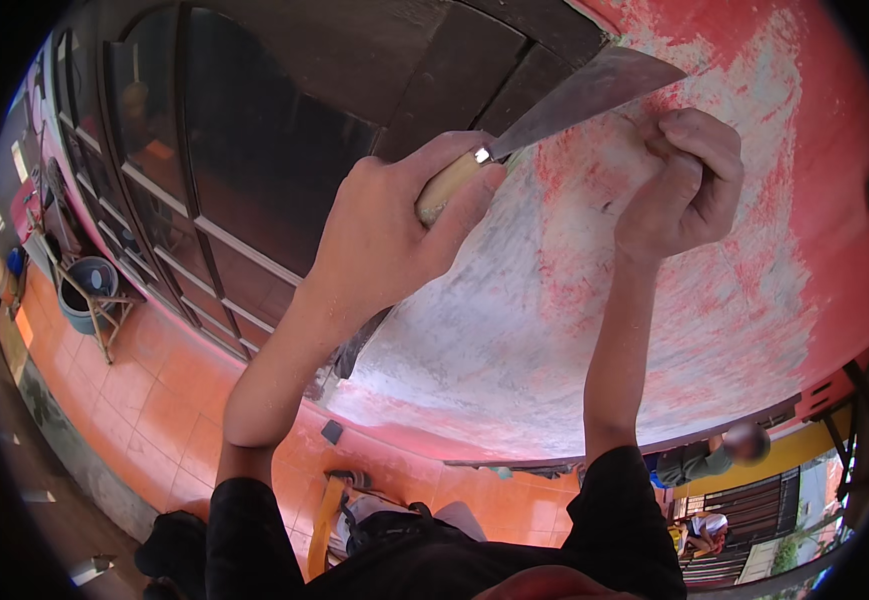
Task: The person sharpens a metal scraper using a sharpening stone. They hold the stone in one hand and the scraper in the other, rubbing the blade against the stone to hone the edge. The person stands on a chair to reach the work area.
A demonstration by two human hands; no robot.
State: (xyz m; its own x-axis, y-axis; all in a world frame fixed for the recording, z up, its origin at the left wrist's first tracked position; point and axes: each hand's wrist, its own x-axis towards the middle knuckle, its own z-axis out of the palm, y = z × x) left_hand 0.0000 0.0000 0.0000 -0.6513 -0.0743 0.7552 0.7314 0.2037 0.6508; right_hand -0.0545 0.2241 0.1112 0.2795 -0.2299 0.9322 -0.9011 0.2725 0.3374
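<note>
My left hand is wrapped around the pale handle of a putty knife. Its wide triangular metal blade points up and to the right, close to the upper part of the wall. That wall is red, with a large patch of whitish, scraped-looking surface. To the right of the blade, my right hand is raised in front of the patch with its fingers curled in and the thumb pressed to them. Whatever lies inside those fingers, if anything, is hidden.
A dark-framed door or window with glass panes adjoins the wall on the left. Further left, a grey bucket stands beside a wooden frame on orange floor tiles. Other people are in the background at the lower right.
</note>
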